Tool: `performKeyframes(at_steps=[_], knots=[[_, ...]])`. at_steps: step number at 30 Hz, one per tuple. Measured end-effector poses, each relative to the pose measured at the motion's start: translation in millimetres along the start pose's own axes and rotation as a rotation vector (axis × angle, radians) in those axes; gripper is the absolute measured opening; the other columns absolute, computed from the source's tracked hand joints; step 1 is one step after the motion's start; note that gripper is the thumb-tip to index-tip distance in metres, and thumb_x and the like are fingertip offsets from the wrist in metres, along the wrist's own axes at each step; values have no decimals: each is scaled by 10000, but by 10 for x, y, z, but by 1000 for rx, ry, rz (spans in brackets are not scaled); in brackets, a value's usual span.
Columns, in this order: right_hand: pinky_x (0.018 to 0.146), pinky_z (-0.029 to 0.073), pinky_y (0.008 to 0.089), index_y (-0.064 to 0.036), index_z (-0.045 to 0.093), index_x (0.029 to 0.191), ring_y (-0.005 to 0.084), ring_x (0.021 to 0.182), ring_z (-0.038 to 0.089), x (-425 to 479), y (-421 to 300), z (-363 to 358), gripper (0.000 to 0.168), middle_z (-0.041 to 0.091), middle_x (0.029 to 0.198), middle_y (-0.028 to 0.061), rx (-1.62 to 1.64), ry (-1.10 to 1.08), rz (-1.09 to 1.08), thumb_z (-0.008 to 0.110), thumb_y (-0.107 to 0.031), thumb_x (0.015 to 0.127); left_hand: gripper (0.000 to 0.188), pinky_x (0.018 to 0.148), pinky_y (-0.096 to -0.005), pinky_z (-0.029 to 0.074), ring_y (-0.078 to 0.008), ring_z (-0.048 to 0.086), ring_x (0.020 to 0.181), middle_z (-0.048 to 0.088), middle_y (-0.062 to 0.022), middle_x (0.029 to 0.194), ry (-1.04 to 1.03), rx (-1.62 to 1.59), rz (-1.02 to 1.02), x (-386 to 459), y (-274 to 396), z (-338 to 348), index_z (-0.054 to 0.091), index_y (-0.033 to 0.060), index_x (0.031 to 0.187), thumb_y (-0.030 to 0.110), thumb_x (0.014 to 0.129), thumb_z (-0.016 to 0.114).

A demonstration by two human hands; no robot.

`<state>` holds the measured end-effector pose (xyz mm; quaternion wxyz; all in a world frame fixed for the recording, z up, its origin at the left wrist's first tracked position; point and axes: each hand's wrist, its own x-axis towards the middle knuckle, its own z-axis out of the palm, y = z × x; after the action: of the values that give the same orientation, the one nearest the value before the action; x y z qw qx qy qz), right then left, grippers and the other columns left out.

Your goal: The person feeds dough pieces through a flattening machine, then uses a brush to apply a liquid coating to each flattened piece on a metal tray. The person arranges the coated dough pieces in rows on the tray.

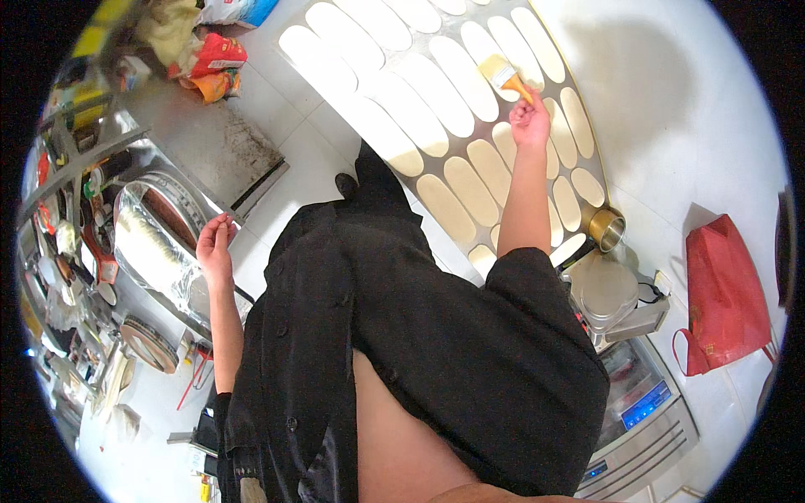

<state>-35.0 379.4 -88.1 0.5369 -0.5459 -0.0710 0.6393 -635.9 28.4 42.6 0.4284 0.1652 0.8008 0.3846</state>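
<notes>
Pale, flattened oval dough pieces (465, 78) lie in rows on a long metal work table (434, 165). Over them my right hand (530, 119) grips the orange handle of a flat pastry brush (501, 73), whose bristles rest on or just above one oval. Away from the table, at the left, my left hand (216, 242) hangs beside a large round metal pan (179, 210) with reddish-brown contents and clear plastic film (148, 245). The fingertips of that hand are drawn together; whether something small is between them cannot be told.
A brass-coloured metal cylinder (609, 230) stands at the table's near right corner, by a lidded container (602, 290). A red bag (726, 295) hangs on the right wall. Packed shelves (69, 251) line the left, with a stained metal surface (217, 151) beyond the pan.
</notes>
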Motion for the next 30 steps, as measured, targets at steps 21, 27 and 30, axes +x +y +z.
performKeyframes(at_steps=[21,27,30], knots=[[435,352,235,-15,679,792,103,496,505,1529,-1108,809,179,594,644,38,-285,353,-581,754,-166,853,236,895,-272,544,-139,666,979,705,-74,1082,58,373,3,145,260,-165,660,-23,1221,93,1037,569],[405,341,255,-8,612,883,140,476,501,2051,-573,1853,143,602,660,77,155,23,-14,696,-123,884,234,882,-273,516,-131,655,938,709,-63,1036,41,479,34,144,328,-247,668,-30,1197,98,1029,569],[385,321,260,-11,601,860,136,451,492,1863,-338,2190,138,601,648,89,73,201,-108,683,-117,893,235,875,-269,512,-129,655,934,710,-61,1018,103,472,44,172,351,-307,673,-31,1191,104,1024,577]])
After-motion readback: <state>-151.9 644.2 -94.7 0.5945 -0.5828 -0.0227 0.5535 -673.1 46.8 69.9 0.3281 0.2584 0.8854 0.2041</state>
